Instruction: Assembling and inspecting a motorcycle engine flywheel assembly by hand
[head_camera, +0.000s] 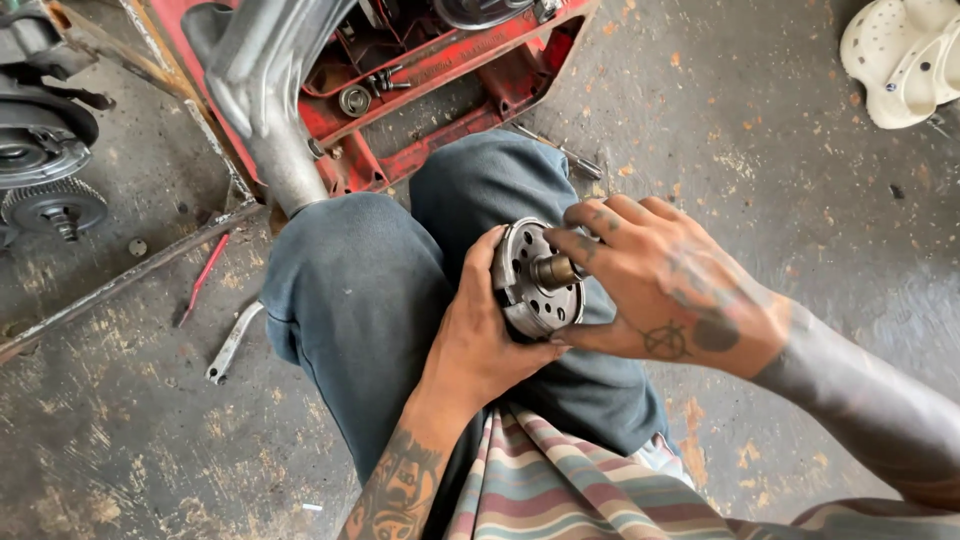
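**Round metal part held over the knees**

The person crouches on the stained concrete floor (800, 180), knees in blue trousers (360, 290) drawn up. Both hands meet over the right knee. The left hand (480, 330) cups a round, drilled metal disc (530, 285) from behind and below, fingers curled about its rim, so the face of the disc tilts toward the other hand. The right hand (665, 290) is closed lightly on the short brass-coloured hub (555, 270) that sticks out from the middle of the disc; thumb and forefinger pinch it, the other fingers arch over the top.

Just ahead of the knees stands a red metal frame (440, 75) with a grey curved pipe (265, 90) leaning across it. A flat wrench (232, 343) and a red-handled tool (203, 278) lie on the floor to the left, near a long steel bar (120, 283). A toothed gear (52, 205) sits at the far left edge. A pale perforated clog (900, 60) lies well apart in the upper right corner.
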